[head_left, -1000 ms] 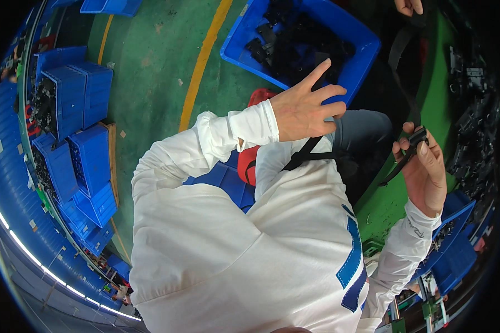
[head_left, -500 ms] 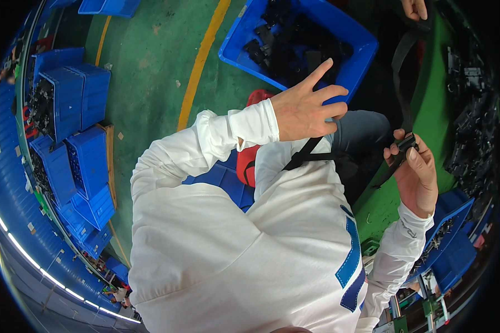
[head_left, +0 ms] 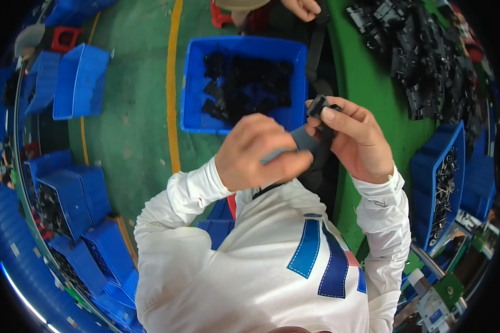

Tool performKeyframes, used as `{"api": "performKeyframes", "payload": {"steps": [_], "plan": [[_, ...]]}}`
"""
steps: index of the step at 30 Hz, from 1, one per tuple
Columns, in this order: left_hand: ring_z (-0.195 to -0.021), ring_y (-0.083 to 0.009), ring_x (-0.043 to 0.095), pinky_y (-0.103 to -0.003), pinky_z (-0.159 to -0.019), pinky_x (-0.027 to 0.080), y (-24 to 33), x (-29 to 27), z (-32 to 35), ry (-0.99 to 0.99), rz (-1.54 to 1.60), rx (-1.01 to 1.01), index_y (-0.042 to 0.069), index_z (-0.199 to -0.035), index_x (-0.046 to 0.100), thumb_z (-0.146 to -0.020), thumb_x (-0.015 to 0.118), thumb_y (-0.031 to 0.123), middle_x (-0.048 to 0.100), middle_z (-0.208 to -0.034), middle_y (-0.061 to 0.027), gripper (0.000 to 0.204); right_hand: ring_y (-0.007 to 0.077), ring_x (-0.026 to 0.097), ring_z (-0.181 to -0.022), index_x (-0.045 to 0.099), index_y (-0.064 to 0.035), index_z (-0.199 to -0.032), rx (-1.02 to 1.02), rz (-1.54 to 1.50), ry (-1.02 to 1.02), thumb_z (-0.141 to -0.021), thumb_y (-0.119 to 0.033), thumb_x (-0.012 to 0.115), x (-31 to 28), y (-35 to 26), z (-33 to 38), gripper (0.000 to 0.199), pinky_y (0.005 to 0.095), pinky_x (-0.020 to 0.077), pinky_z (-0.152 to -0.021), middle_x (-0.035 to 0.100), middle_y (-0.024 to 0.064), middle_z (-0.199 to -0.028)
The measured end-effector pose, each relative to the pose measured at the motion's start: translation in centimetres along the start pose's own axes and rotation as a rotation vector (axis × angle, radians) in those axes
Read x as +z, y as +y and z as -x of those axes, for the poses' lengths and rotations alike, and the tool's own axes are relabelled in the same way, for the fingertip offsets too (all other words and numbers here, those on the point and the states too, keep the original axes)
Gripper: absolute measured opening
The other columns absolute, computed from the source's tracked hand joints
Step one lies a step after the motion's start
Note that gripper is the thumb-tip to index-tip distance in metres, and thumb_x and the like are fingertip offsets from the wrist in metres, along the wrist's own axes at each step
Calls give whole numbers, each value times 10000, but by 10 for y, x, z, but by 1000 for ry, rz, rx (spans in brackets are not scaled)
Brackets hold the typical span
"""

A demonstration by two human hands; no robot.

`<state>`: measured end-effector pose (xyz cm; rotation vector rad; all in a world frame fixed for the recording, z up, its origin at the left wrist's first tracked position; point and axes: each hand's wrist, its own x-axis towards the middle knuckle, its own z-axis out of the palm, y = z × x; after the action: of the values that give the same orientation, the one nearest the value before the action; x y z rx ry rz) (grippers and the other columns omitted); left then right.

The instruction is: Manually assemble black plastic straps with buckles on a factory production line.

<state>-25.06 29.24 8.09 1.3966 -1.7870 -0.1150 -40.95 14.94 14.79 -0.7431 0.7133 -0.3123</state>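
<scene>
A small, blocky black buckle (head_left: 318, 106) is held tilted in the right grip (head_left: 363, 136).

Left hand (head_left: 258, 154), below blue bin (head_left: 193, 83): motion-blurred. Black fitting (head_left: 318, 105), right of bin: partly hidden by right hand (head_left: 362, 139). Co-worker's hand (head_left: 301, 7), above bin: cut by upper edge.

I look down from the head, near the left hand (head_left: 255, 152) and right hand (head_left: 358, 136). My fisheye reaches the floor (head_left: 133, 83).

Black handheld piece (head_left: 316, 106), blue bin (head_left: 299, 66), yellow-striped green floor (head_left: 139, 111), white shirt (head_left: 244, 266) with white-stitched blue patches (head_left: 306, 250)
</scene>
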Motion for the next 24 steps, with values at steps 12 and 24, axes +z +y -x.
{"api": "performKeyframes", "payload": {"steps": [12,24], "plan": [[-1000,-225,643,-388,-934,463,17,-21,-106,-71,166,618,161,-950,723,-753,794,128,690,-1031,-11,213,197,594,-1141,698,-6,-1005,-334,31,47,-820,4,751,-28,-28,19,193,349,469,-985,536,200,-1382],[-746,-244,623,-403,-754,532,69,-32,-172,-610,1173,567,2,-947,729,-846,721,35,632,-940,-81,106,164,659,-868,666,8,-1085,-667,-128,5,-858,-36,733,-85,-54,29,241,310,531,-809,683,84,-982]]}}
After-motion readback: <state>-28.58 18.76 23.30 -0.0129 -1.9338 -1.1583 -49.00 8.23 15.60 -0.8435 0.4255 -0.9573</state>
